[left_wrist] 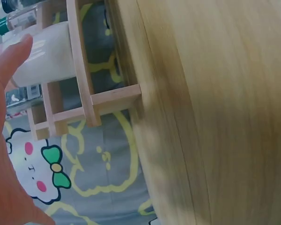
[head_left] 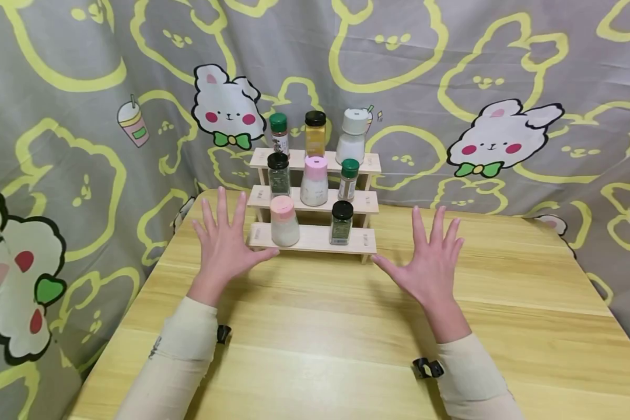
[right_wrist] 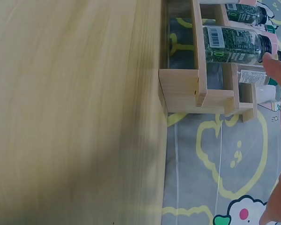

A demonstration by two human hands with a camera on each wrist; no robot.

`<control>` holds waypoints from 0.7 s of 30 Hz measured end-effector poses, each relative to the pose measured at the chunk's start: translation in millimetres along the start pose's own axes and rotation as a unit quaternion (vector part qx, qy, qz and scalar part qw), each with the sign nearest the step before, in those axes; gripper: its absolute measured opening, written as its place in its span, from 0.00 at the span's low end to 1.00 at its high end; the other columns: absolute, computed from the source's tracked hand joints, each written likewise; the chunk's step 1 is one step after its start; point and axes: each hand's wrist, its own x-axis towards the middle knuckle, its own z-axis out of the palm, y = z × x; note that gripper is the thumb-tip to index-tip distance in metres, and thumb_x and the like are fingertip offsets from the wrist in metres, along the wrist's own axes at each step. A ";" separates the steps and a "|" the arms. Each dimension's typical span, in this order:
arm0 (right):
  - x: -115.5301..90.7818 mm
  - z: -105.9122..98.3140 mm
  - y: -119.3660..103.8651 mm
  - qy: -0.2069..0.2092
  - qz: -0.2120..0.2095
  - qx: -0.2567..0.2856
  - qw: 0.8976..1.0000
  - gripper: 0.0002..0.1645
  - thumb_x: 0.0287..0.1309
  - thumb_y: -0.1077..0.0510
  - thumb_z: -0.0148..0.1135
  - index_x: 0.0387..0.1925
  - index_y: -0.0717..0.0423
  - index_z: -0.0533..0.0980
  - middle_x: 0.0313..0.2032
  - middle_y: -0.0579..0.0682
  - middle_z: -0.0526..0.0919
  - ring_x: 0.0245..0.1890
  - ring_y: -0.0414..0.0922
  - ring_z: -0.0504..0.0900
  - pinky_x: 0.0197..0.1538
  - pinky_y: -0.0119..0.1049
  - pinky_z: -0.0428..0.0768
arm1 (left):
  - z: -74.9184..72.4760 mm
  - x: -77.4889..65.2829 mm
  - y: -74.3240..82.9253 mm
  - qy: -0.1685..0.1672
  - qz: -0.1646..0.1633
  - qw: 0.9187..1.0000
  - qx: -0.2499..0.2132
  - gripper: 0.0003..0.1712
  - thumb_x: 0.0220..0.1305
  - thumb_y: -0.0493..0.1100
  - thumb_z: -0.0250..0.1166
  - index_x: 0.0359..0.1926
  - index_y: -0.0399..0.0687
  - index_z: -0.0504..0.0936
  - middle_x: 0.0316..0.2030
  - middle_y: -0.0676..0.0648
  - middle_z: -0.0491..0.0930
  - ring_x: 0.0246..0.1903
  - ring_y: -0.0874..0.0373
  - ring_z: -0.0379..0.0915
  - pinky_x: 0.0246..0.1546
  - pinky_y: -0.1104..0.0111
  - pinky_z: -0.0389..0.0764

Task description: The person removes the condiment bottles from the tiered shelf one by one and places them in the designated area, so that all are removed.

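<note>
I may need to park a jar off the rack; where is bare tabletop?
Bare wood runs between the left hand and right hand, in front of the rack, and right of the right hand toward the table edge. The rack's three steps are crowded with jars.

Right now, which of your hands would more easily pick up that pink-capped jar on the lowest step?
Probably the left hand: it hovers open right beside the pink-capped jar at the left end of the wooden rack. The right hand is farther off, beyond the black-capped jar.
</note>
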 end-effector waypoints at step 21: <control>4.4 30.2 -41.3 0.036 -0.026 0.168 0.985 0.67 0.40 0.30 0.77 0.77 0.48 0.56 0.76 0.54 0.54 0.74 0.55 0.52 0.68 0.62 0.56 | 12.6 16.5 -17.2 0.030 0.032 0.975 -0.216 0.71 0.45 0.46 0.82 0.80 0.57 0.43 0.79 0.51 0.32 0.73 0.36 0.34 0.66 0.36 0.48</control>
